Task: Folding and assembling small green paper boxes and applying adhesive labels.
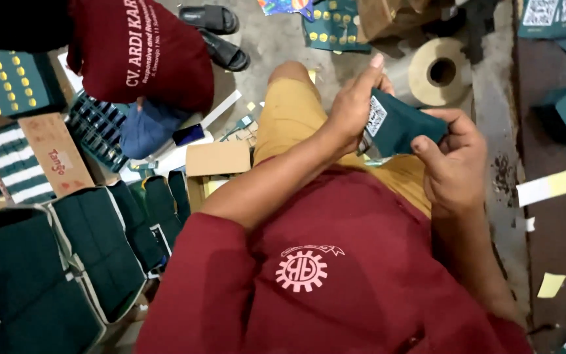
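A small dark green cardboard box [401,124] with a white square code label is held between both my hands above my lap. My left hand [355,105] grips its left side, with the index finger stretched up along the edge. My right hand [453,160] holds its right end, thumb on the lower face. I sit on the floor in a dark red shirt and mustard shorts [293,115].
Rows of folded dark green boxes [93,255] lie at the left beside a brown carton [217,160]. Another person in a dark red shirt [142,49] sits at the upper left. A tape roll [439,71], black sandals [221,33] and green printed sheets [335,26] lie ahead.
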